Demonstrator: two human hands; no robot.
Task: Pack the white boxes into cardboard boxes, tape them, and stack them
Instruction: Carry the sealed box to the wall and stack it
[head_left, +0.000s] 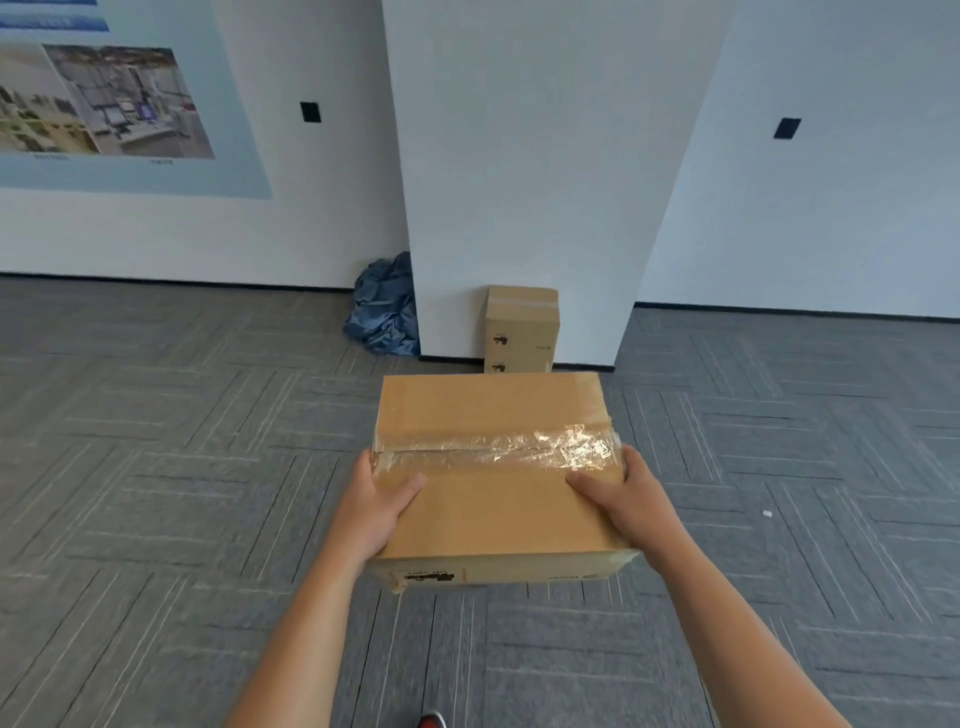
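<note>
Cardboard, plain brown and matte, makes the box (498, 499), a flat rectangular carton with crisp edges and closed top flaps. Clear tape (493, 448) runs along the centre seam from side to side. It is wrinkled and glossy, catches a bright glare toward its right end, and folds over both side edges. The near face carries a dark printed mark at the left and a small logo at the right, both too blurred to read. The left hand (376, 506) and right hand (621, 501) clamp the box from opposite sides, with thumbs flat on the lid just nearer than the tape and fingers going over the side edges out of sight. The box is held in the air in front of the person, above grey carpet (156, 467) patterned with angular lines. Beyond it a second carton (522, 322) of the same cardboard stands against the foot of a white pillar (519, 156). It is taped on top and has two small dark prints, one above the other, both unreadable. Crumpled blue cloth (387, 306) lies at the pillar's left corner. A poster (104, 98) of photos hangs on the left wall; its captions are illegible.
</note>
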